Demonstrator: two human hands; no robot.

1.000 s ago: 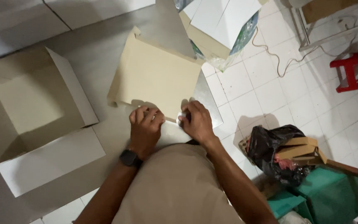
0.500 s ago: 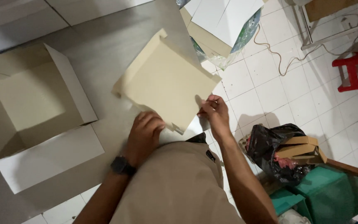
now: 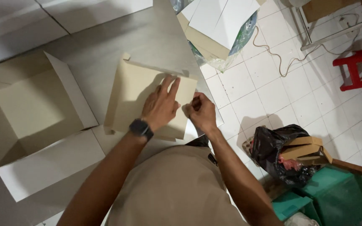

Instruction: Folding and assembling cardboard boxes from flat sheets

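Note:
A flat beige cardboard sheet [image 3: 135,94] with folded edges lies on the grey work surface [image 3: 118,37] in front of me. My left hand [image 3: 161,104], a black watch on its wrist, presses flat on the sheet's right half with the fingers spread. My right hand [image 3: 201,112] pinches the sheet's right edge between fingers and thumb. An open, assembled cardboard box [image 3: 30,109] with its lid flap folded down toward me stands to the left.
A stack of flat white and beige sheets on plastic wrap [image 3: 218,25] lies at the far right of the surface. On the tiled floor at right are a black bag with cardboard scraps [image 3: 283,152], a green bin [image 3: 340,196], a red stool [image 3: 361,67] and a cord.
The sheet was lifted and tilted, then laid flat on the surface. My left hand moved onto its right half and my right hand went to its right edge.

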